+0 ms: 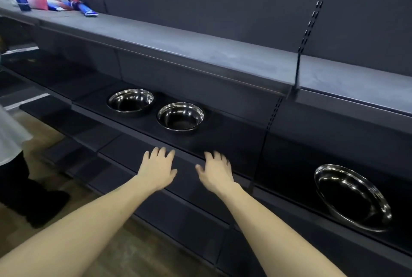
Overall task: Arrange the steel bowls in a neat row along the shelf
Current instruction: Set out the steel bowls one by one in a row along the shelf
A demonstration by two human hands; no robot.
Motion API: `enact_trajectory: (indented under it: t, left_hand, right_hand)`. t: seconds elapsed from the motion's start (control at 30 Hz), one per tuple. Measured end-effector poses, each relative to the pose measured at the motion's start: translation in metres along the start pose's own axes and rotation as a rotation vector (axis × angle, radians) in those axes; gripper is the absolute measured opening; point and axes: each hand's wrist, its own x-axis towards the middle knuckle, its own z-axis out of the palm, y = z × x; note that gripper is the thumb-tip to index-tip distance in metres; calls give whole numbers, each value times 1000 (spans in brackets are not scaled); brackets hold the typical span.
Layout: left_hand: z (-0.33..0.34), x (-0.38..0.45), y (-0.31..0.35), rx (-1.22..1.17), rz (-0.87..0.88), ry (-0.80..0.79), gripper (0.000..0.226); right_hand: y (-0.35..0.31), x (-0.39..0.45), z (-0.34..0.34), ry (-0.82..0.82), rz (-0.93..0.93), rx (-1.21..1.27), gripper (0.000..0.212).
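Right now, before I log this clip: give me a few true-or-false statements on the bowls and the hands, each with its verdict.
1. Three steel bowls stand on the dark shelf. True: the left bowl, the middle bowl and the right bowl.
2. The left hand grips the middle bowl. False: it is open and holds nothing, near the shelf's front edge.
3. The right hand holds nothing. True.
4. The three bowls are evenly spaced. False: the left and middle bowls sit close together, while the right bowl stands far off past the slotted upright.
5. The bowls are stacked. False: each stands alone, opening up.
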Motion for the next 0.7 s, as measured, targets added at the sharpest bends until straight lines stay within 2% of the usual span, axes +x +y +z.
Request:
enact_trajectory:
  t: [0.37, 0.53, 0.7]
  left_hand:
    - [8, 60, -66, -121, 73, -6, 70]
    - [14, 91, -73, -161, 49, -24, 70]
    - [19, 114, -89, -218, 0, -67, 71]
  right_hand:
    - [-56, 56, 28, 69, 82, 104, 64]
    - [-54, 105, 17, 38, 252, 500, 74]
    - [-66, 169, 21, 82, 422, 861, 96]
